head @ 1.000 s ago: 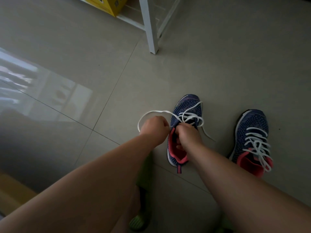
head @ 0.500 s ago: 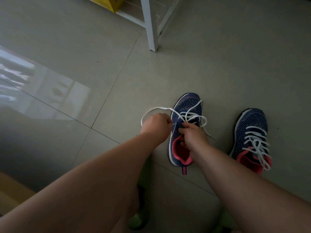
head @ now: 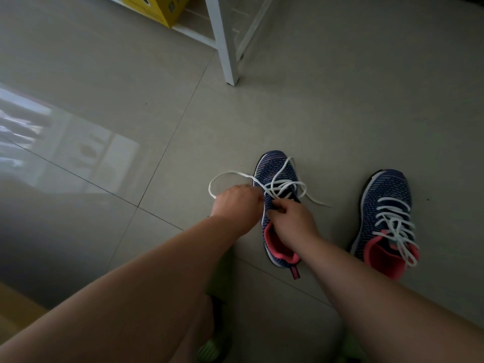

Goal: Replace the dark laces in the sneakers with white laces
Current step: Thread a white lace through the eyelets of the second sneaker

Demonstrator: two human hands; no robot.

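Two navy knit sneakers with pink lining stand on the tiled floor. The left sneaker (head: 277, 171) is partly threaded with a white lace (head: 284, 183) whose loose ends trail over the toe and floor. My left hand (head: 237, 205) is closed on a loop of this lace at the shoe's left side. My right hand (head: 293, 221) pinches the shoe's upper edge near the eyelets, covering the tongue. The right sneaker (head: 385, 205) stands apart to the right, fully laced in white (head: 395, 226).
A white furniture leg (head: 225, 48) stands on the floor beyond the shoes, with a yellow box (head: 157, 7) on its low shelf. Green slippers (head: 213, 349) show below my arms. A wooden edge (head: 15, 307) sits at the lower left.
My left hand drew the lace loop in closer to the shoe. My right hand shifted slightly along the eyelets. The view tilted a little.
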